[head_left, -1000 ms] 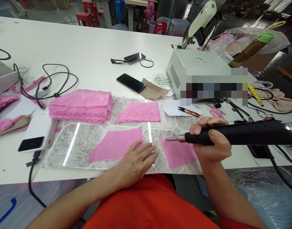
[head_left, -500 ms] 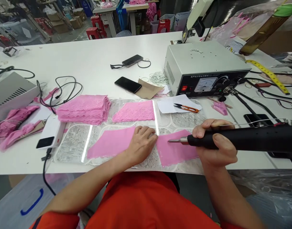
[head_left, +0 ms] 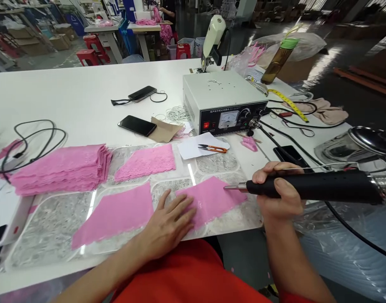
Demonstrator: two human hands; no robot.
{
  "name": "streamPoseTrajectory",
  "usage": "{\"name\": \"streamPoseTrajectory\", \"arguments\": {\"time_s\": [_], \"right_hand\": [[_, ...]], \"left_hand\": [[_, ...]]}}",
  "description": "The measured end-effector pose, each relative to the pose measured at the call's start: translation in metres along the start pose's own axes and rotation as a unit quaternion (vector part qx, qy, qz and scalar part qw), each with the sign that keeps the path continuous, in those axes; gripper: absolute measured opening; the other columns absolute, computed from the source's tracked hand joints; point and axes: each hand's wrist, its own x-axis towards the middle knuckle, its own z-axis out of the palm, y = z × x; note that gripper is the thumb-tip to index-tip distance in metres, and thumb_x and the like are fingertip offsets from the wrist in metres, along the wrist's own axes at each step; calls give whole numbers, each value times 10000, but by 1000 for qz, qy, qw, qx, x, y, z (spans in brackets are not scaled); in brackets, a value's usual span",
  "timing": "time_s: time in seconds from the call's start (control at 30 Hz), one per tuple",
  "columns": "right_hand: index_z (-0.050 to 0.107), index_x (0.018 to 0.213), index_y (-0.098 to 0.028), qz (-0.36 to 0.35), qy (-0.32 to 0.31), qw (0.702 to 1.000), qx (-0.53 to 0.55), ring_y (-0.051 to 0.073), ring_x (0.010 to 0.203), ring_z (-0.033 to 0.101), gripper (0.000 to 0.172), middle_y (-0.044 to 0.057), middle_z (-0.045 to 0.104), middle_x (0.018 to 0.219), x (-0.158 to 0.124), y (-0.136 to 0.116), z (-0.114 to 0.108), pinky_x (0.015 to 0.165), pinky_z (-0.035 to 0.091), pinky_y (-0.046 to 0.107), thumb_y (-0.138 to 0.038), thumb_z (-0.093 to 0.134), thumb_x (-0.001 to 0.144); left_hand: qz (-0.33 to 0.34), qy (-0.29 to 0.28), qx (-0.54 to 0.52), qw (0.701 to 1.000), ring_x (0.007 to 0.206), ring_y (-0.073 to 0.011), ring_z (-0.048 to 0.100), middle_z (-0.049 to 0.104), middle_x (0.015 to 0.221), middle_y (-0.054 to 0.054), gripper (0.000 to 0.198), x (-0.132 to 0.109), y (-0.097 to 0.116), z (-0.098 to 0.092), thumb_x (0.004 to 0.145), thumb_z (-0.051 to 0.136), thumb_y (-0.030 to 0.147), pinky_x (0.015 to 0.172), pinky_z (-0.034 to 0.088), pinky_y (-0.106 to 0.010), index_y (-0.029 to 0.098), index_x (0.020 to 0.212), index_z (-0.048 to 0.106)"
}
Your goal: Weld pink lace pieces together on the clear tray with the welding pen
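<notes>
My right hand [head_left: 281, 191] is wrapped around a black handheld welding gun [head_left: 322, 187] with a thin metal tip. The tip points left, over the right part of a pink fabric piece [head_left: 208, 202]; whether it touches the cloth I cannot tell. Flat on that piece's left side lies my left hand [head_left: 170, 223], fingers spread, holding nothing. To its left is another smooth pink piece [head_left: 117, 214]. Behind these are a lacy pink piece [head_left: 148, 162] and a thick stack of pink lace pieces [head_left: 63, 168]. A clear patterned mat [head_left: 50, 227] lies beneath them.
A grey power box [head_left: 224, 90] with a dial stands behind. Orange-handled thread snips [head_left: 213, 148] rest on white paper [head_left: 188, 150]. Phones [head_left: 137, 126], a tape measure [head_left: 287, 104], a bottle [head_left: 279, 61], cables [head_left: 283, 136] and a glass pot [head_left: 341, 145] are around.
The view has swung right, bringing the glass pot in. My left hand has moved onto the right pink piece and spread its fingers. That piece is now turned at an angle.
</notes>
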Motion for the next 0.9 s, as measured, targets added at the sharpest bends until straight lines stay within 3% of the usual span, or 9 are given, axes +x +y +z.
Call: {"name": "streamPoseTrajectory", "arguments": {"time_s": [0.17, 0.3, 0.47, 0.9], "right_hand": [[624, 791, -208, 7, -10, 1000, -10, 110, 476, 532, 158, -18, 597, 727, -5, -7, -8, 449, 455, 276, -235, 613, 636], [623, 795, -201, 8, -8, 1000, -9, 112, 476, 530, 163, -13, 596, 729, -4, -9, -7, 448, 452, 280, -236, 616, 635], [587, 787, -203, -25, 24, 999, 2, 104, 482, 533, 154, -26, 585, 726, 3, 1, 4, 483, 465, 281, -225, 599, 635], [561, 806, -206, -39, -3, 999, -25, 97, 502, 541, 139, -30, 580, 750, 4, 17, 14, 501, 475, 277, -229, 598, 674]], "left_hand": [[5, -17, -10, 1000, 1273, -248, 553, 662, 1267, -83, 266, 2, -10, -7, 955, 521, 210, 1216, 109, -562, 206, 1188, 650], [2, -19, -11, 1000, 1289, -247, 539, 643, 1300, -82, 254, 1, -8, -8, 972, 512, 248, 1226, 63, -537, 192, 1174, 656], [-16, 4, 4, 1000, 1372, -256, 449, 601, 1359, -88, 272, 1, -1, -2, 982, 506, 272, 1231, 62, -498, 177, 1197, 643], [-40, 22, 8, 999, 1326, -253, 507, 632, 1317, -99, 263, -7, 4, 0, 973, 514, 238, 1233, 47, -499, 158, 1185, 647]]}}
